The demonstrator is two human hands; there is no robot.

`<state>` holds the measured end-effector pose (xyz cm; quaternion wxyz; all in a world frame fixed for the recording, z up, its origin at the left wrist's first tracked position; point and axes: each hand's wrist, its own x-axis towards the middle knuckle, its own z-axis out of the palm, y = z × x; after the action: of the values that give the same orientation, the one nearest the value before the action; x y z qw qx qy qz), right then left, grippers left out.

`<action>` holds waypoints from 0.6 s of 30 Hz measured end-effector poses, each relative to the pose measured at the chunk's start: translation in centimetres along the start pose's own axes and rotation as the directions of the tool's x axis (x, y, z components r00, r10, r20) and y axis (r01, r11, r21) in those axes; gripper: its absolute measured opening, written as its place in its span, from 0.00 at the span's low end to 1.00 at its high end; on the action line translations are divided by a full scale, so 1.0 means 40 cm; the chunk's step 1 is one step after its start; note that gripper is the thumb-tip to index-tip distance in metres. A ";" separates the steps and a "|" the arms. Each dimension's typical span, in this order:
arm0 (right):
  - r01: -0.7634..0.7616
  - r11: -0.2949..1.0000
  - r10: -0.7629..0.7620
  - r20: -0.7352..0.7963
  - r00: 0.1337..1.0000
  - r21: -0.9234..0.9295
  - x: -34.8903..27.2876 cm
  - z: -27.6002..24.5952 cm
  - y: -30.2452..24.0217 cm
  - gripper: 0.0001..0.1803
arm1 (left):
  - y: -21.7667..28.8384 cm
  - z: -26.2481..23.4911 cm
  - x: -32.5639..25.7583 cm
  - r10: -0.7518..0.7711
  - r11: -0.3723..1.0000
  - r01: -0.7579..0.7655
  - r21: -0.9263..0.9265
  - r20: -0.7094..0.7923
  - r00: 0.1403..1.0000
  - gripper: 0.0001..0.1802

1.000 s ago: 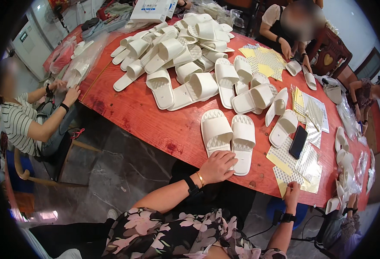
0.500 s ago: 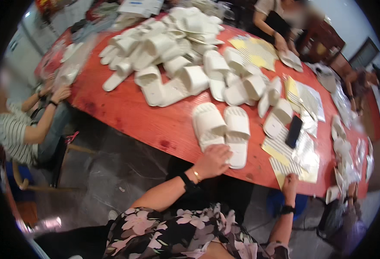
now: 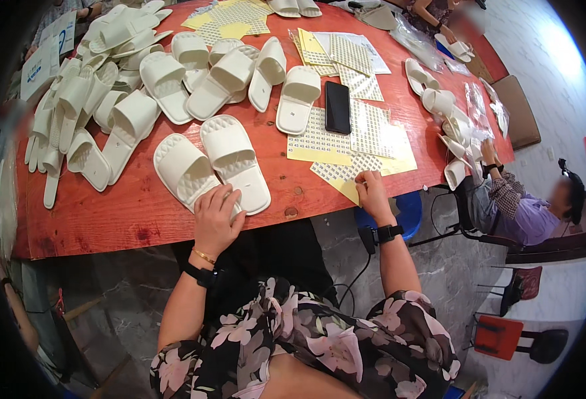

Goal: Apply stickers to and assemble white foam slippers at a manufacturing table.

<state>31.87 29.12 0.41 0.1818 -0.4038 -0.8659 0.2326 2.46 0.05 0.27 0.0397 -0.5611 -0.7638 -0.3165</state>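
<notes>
Left hand (image 3: 216, 223) lies flat, fingers spread, on the near pair of white slippers (image 3: 213, 166); right hand (image 3: 373, 193) pinches a yellow sticker sheet (image 3: 339, 176), grip closed on its edge at the tabletop (image 3: 106, 219) rim; risk: sheet may tear or slide off.

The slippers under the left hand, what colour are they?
Cream white slippers, clearest in the head view.

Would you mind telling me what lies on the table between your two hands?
In the head view, only bare red table lies between the left hand, resting on the white slippers, and the right hand on the sticker sheets.
</notes>
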 end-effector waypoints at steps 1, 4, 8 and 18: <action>-0.001 1.000 0.001 0.001 1.000 0.002 0.000 -0.001 0.000 0.07 | 0.001 -0.001 -0.001 0.000 1.000 0.000 0.007 -0.005 1.000 0.24; 0.008 1.000 -0.008 0.016 1.000 0.000 -0.001 -0.001 -0.001 0.07 | 0.002 -0.002 -0.005 0.003 1.000 -0.003 0.009 -0.006 1.000 0.24; -0.004 1.000 0.004 0.007 1.000 0.027 -0.003 0.003 -0.011 0.08 | 0.001 -0.002 -0.007 0.003 1.000 -0.003 0.021 -0.010 1.000 0.24; -0.035 0.997 0.036 -0.005 0.999 0.073 -0.002 0.010 -0.002 0.08 | -0.002 -0.004 -0.002 0.004 1.000 -0.004 0.019 -0.015 1.000 0.24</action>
<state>31.67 28.91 0.13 0.1950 -0.4129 -0.8489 0.2662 2.39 -0.11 0.32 0.0513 -0.5598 -0.7654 -0.3134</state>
